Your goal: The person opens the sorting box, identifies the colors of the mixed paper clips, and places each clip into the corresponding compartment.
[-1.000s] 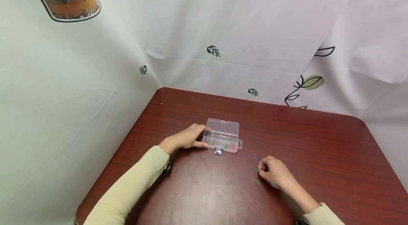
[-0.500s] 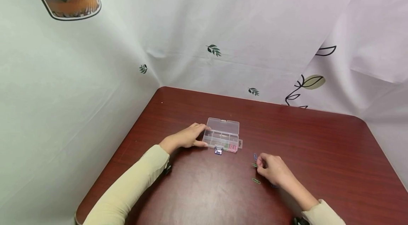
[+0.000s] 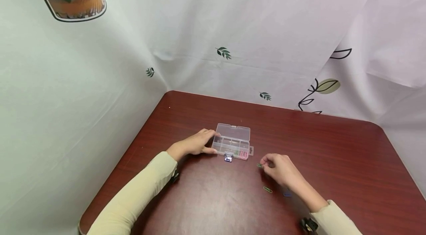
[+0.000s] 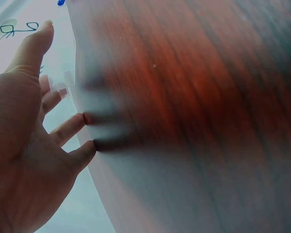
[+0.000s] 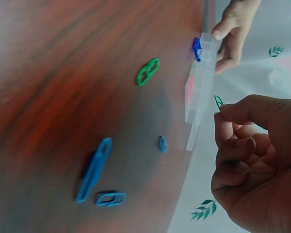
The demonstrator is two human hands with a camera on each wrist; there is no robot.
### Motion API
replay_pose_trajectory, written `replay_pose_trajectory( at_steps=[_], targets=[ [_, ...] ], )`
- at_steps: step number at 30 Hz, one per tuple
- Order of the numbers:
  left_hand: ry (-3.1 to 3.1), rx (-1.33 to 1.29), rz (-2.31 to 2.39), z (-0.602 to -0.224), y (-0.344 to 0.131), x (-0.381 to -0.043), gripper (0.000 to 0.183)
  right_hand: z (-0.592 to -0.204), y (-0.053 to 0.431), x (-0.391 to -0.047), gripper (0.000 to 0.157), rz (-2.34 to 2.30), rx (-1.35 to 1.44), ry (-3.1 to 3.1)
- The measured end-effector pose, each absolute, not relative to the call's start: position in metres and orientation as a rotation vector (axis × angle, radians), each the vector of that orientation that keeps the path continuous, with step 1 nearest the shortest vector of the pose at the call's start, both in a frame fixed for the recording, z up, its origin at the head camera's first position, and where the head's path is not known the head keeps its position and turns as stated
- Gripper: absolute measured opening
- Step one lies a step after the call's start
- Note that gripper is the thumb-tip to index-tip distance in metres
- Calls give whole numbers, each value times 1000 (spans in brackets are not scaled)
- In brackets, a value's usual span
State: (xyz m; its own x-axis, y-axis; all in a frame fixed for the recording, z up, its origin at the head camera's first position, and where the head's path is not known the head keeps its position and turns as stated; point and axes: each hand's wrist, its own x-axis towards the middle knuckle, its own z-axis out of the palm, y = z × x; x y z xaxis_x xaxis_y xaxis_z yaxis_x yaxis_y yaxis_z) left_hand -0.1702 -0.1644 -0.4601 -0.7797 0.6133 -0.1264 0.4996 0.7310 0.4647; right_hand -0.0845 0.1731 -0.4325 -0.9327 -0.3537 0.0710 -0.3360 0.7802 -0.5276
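A clear plastic compartment box (image 3: 233, 133) lies on the table with its lid raised, a blue latch (image 3: 228, 158) hanging at its front. Pink paper clips (image 3: 244, 154) and a few green ones fill front compartments at its right end. My left hand (image 3: 197, 143) holds the box's left end between thumb and fingers; in the left wrist view two fingertips (image 4: 93, 144) rest on the tabletop. Right of the box, my right hand (image 3: 283, 170) pinches a green paper clip (image 5: 218, 103) between thumb and index finger, the other fingers curled.
On the table lie another green paper clip (image 5: 148, 72) and several blue paper clips (image 5: 93, 171) of different sizes near the right hand. The red-brown tabletop (image 3: 213, 198) meets a white patterned cloth (image 3: 186, 57) at its back and left edges.
My right hand has picked up a green paper clip from the table and moved left and away from me, toward the box. The left hand stays at the box.
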Motion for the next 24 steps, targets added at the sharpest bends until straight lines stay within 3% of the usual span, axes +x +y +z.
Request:
replay_pose_trajectory(
  at_steps=[24],
  targets=[
    [2673,936,609,-460,-165,-170,63,-421,128,-118,10,-947,-642,2888]
  ],
)
